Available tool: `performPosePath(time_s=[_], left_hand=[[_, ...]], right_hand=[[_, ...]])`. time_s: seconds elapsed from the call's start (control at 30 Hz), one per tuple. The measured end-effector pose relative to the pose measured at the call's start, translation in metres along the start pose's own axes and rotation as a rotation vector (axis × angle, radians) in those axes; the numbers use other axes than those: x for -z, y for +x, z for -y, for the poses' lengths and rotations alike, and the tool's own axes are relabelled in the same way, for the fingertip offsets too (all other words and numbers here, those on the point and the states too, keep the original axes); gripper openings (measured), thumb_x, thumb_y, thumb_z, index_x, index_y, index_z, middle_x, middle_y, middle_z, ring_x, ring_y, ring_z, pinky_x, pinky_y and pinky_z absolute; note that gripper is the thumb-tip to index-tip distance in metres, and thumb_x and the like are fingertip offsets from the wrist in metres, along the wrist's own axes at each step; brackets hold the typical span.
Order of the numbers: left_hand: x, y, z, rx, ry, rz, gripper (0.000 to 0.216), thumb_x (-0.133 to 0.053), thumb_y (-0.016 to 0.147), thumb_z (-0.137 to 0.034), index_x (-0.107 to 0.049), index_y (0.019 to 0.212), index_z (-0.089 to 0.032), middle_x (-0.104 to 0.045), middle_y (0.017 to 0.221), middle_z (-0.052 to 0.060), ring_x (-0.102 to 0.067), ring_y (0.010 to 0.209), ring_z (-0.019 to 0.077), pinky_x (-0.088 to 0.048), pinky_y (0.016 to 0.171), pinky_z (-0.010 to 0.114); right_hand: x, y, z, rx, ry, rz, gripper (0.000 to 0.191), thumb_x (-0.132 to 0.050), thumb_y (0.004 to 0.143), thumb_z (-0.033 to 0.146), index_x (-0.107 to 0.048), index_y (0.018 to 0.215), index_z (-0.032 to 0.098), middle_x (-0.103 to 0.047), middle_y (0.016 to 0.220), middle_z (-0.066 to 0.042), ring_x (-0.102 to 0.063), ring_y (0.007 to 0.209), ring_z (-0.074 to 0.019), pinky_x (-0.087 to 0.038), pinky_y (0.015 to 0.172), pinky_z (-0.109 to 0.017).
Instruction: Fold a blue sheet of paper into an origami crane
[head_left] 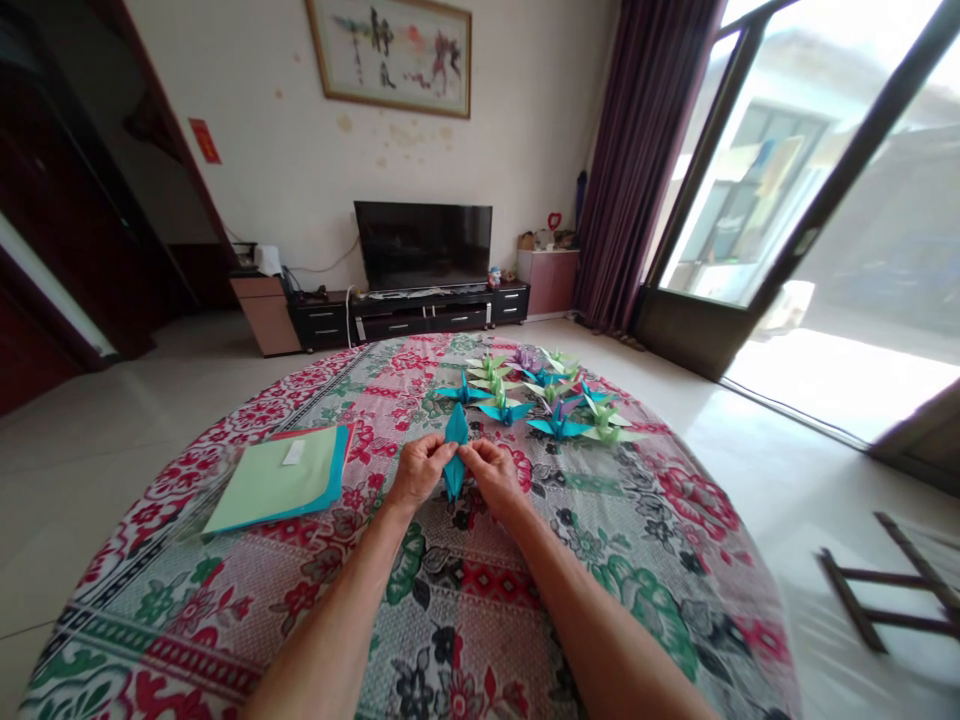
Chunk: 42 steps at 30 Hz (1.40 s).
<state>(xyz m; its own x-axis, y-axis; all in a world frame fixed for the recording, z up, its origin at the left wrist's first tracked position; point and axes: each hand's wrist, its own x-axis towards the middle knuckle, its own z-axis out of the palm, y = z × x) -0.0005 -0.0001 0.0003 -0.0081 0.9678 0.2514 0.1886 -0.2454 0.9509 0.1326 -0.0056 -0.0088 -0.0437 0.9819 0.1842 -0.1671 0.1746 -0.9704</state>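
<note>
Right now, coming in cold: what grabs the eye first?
The cluster of folded paper cranes, in blue, green and purple, on the table's far side, mostly right of centre. Next, the blue folded paper at centre, pinched between the left grip and right grip. Then the stack of paper sheets, pale green on top, at left on the floral tablecloth.

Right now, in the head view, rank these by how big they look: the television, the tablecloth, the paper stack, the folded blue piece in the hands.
1. Tablecloth
2. Paper stack and television: too alike to rank, the television being farther away
3. Folded blue piece
</note>
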Motion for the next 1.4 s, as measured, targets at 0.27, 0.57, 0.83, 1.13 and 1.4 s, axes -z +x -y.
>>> performPosePath(time_s=[0.27,0.57,0.83,1.13,1.4], left_hand=[[0.001,-0.001,-0.003,0.133,-0.217,0.056,0.035,-0.06,0.068,-0.047,-0.064,0.068,-0.013,-0.049,0.048,-0.004,-0.042,0.044,0.0081,-0.035,0.044,0.02],[0.006,0.001,0.0,0.121,-0.212,0.064,0.032,-0.064,0.066,-0.041,-0.068,0.08,-0.012,-0.059,0.056,-0.001,-0.048,0.049,0.0095,-0.038,0.048,0.021],[0.007,0.002,-0.004,0.084,-0.143,0.035,0.047,-0.064,0.066,-0.039,-0.062,0.106,-0.014,-0.064,0.075,0.002,-0.052,0.054,0.0095,-0.04,0.05,0.02],[0.009,0.003,-0.006,0.012,-0.053,0.08,0.034,-0.06,0.069,-0.031,-0.067,0.099,-0.017,-0.069,0.086,0.006,-0.061,0.075,0.0172,-0.047,0.065,0.024],[0.009,0.004,-0.008,-0.006,0.001,0.054,0.032,-0.058,0.07,-0.027,-0.068,0.099,-0.017,-0.07,0.088,0.005,-0.062,0.081,0.019,-0.048,0.069,0.026]], right_hand=[[-0.002,-0.002,-0.002,0.055,-0.022,-0.045,0.031,-0.061,0.068,0.047,-0.056,0.065,0.016,-0.048,0.054,0.004,-0.039,0.048,-0.0078,-0.032,0.046,-0.02],[-0.003,-0.004,0.001,0.014,0.027,0.007,0.028,-0.062,0.069,0.044,-0.061,0.074,0.017,-0.055,0.059,0.003,-0.046,0.052,-0.0098,-0.039,0.05,-0.021],[-0.002,-0.003,-0.002,-0.083,0.136,0.018,0.025,-0.066,0.066,0.039,-0.062,0.079,0.017,-0.061,0.065,0.002,-0.052,0.054,-0.0104,-0.043,0.053,-0.023],[-0.004,0.001,-0.004,0.016,0.147,0.003,0.034,-0.065,0.066,0.035,-0.052,0.094,0.02,-0.061,0.075,0.0,-0.056,0.06,-0.0126,-0.045,0.052,-0.023],[0.0,-0.004,0.004,0.213,-0.107,-0.002,0.033,-0.056,0.073,0.027,-0.047,0.105,0.023,-0.058,0.084,-0.001,-0.053,0.06,-0.0101,-0.041,0.05,-0.019]])
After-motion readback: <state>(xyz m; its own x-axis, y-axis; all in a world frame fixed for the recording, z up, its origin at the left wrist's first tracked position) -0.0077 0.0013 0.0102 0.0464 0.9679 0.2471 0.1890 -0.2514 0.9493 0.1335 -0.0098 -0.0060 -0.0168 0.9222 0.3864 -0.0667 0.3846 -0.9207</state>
